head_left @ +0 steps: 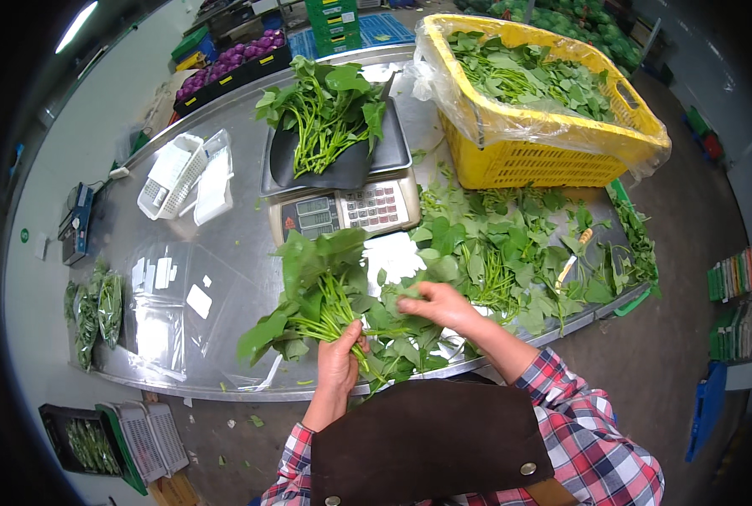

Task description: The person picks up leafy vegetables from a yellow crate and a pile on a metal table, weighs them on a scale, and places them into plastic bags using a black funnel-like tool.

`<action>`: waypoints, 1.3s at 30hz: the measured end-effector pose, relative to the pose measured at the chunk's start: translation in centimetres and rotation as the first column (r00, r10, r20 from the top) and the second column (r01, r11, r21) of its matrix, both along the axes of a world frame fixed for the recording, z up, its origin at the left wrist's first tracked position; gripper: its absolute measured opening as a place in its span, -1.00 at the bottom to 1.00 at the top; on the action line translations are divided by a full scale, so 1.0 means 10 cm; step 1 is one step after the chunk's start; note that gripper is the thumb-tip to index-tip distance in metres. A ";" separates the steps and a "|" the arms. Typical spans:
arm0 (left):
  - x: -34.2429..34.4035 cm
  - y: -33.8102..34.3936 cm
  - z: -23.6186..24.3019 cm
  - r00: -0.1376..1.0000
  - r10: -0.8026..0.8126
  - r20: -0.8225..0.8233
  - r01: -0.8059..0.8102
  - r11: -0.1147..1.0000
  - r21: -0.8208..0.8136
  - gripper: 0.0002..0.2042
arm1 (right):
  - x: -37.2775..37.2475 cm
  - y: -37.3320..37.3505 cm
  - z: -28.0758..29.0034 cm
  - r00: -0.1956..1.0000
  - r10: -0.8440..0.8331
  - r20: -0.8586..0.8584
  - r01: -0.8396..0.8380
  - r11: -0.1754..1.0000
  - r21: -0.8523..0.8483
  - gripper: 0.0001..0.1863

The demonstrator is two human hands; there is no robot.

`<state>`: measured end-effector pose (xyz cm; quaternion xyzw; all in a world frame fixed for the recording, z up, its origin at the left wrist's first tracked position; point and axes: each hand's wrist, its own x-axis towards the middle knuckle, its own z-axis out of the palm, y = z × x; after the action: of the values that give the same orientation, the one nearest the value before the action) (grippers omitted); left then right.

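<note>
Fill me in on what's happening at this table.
The person's left hand grips a bunch of leafy green stems, while the right hand is at the leaves just beside it. Another bunch sits on the scale. Loose greens and a knife lie to the right, below a yellow crate holding more.

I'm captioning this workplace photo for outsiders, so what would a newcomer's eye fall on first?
Probably the big yellow crate, lined with clear plastic and full of leafy greens, at the far right of the metal table. Next might be the scale at the back centre, bearing a leafy bunch. Nearer, the left hand grips another bunch of greens, with the right hand among leaves beside it.
</note>
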<state>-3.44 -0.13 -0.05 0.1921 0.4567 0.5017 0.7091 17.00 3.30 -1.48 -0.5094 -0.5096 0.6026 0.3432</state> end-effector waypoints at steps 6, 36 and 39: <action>0.05 -0.01 0.00 1.000 0.028 -0.005 -0.028 0.999 0.017 -0.82 | -0.39 0.01 0.17 0.955 0.078 0.285 -0.158 0.950 0.270 -0.63; 0.65 3.77 0.87 -0.814 0.186 -0.550 0.498 0.711 -0.497 -0.39 | 0.84 -0.62 -0.55 0.493 -0.567 0.660 0.504 0.804 0.315 -0.67; 0.80 3.19 0.94 -0.405 0.560 -0.723 0.793 0.609 0.028 -0.58 | 0.92 -0.43 -0.74 0.398 -0.440 0.805 0.471 0.851 0.232 -0.62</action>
<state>4.59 31.78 9.36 0.8471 0.5091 0.0947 -0.1192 26.19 -1.02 -8.90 -0.8571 -0.4409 0.1759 0.2003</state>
